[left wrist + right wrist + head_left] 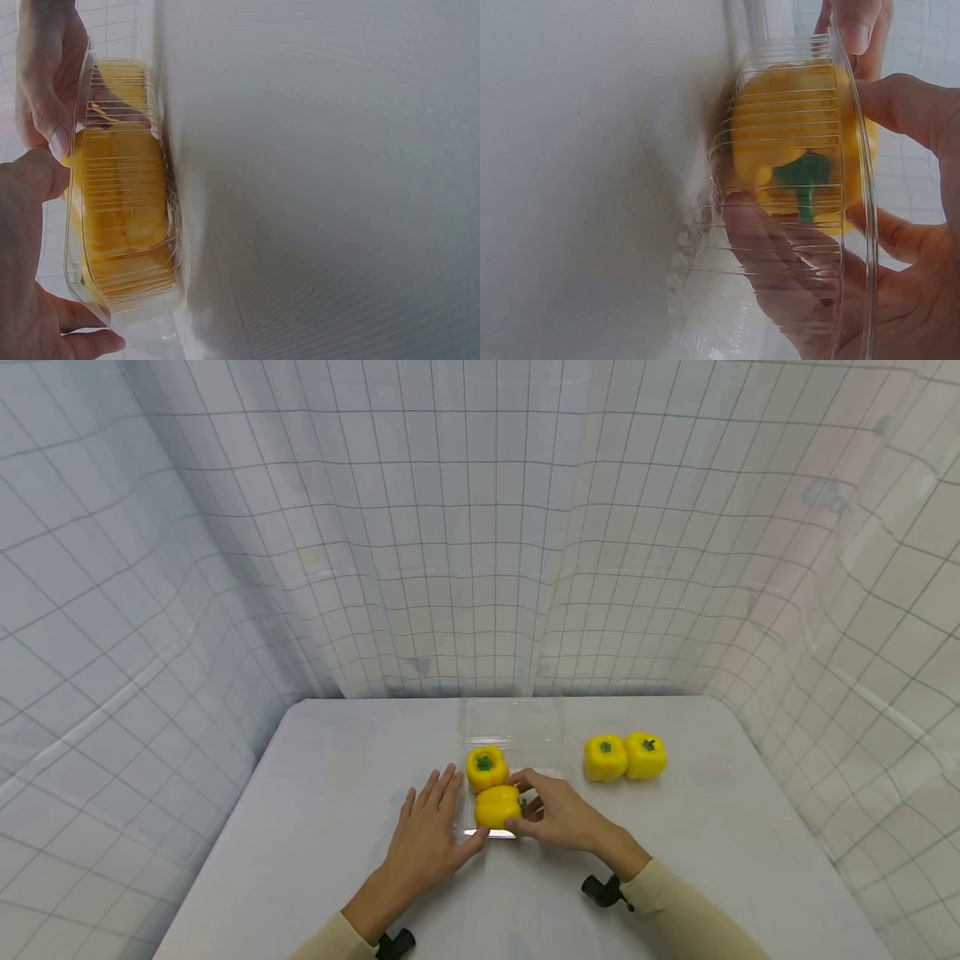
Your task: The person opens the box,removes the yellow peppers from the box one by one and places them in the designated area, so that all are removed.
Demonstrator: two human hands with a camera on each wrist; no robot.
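Observation:
A clear plastic clamshell box [542, 763] lies on the table with its lid folded back. Inside its left half are two yellow bell peppers: the far bell pepper [487, 768] has its green stem up, and the near bell pepper [497, 807] lies on its side, stem to the right. My right hand [557, 811] holds the near one between thumb and fingers, inside the box; through the ribbed wall the right wrist view shows its green stem [804, 177]. My left hand [427, 837] rests along the box's left side, fingers straight, thumb at the front rim.
Two more yellow bell peppers, a left one [605, 757] and a right one [645, 755], stand side by side right of the box. The flat lid [513, 718] reaches towards the table's back edge. White gridded curtains [480, 527] surround the white table [330, 777].

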